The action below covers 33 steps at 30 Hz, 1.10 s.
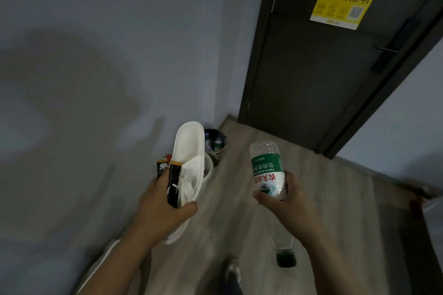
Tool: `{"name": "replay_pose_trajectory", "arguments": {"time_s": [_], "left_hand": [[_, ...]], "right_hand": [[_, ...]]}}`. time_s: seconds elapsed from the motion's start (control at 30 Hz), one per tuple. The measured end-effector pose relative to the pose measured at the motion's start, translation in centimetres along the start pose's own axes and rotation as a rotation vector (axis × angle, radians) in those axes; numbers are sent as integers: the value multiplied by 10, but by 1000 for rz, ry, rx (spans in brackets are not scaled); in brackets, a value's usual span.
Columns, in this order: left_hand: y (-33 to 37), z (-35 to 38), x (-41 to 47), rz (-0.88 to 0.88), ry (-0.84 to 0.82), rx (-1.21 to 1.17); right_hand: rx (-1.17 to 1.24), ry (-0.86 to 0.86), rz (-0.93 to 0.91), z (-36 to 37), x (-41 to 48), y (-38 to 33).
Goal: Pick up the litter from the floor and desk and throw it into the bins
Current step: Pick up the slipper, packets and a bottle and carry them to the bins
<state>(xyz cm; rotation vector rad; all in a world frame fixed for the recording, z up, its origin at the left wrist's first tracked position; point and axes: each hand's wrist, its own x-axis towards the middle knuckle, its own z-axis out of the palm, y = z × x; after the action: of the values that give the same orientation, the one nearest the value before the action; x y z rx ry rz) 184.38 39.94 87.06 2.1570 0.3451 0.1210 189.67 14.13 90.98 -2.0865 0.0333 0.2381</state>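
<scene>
Hands: left hand (163,201) curled round white slipper (189,151) and two dark sachets (173,182); right hand (287,206) wrapped about plastic bottle (267,170). All are held just short of the dark bin (214,140). Bottle probably empty, light, crushable, slick; grip the labelled waist. Slipper soft, floppy.

On the grey wood-plank floor (311,199), the dark round bin (214,140) stands against the grey wall (96,79), near the dark door (311,67). The white round bin (211,166) sits just before it. The white fabric slipper (189,148) overlaps both bins, with the clear plastic bottle (267,170) to its right.
</scene>
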Motion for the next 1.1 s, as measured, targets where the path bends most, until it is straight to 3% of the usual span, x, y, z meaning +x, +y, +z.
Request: {"name": "replay_pose_trajectory", "arguments": {"time_s": [0.33,0.6,0.77,1.1], "left_hand": [[12,40,168,-81,-20,180],[-15,55,267,-212,-108,231],[-40,50,341,-308,-244,235],[-116,63,449,-382,-580,506]], "right_hand": [[36,-86,13,-25,221,-12],[-80,-172,76,13,331,-9],[-132,-197,145,49,397,-15],[-218,-237,231,106,492,0]]}}
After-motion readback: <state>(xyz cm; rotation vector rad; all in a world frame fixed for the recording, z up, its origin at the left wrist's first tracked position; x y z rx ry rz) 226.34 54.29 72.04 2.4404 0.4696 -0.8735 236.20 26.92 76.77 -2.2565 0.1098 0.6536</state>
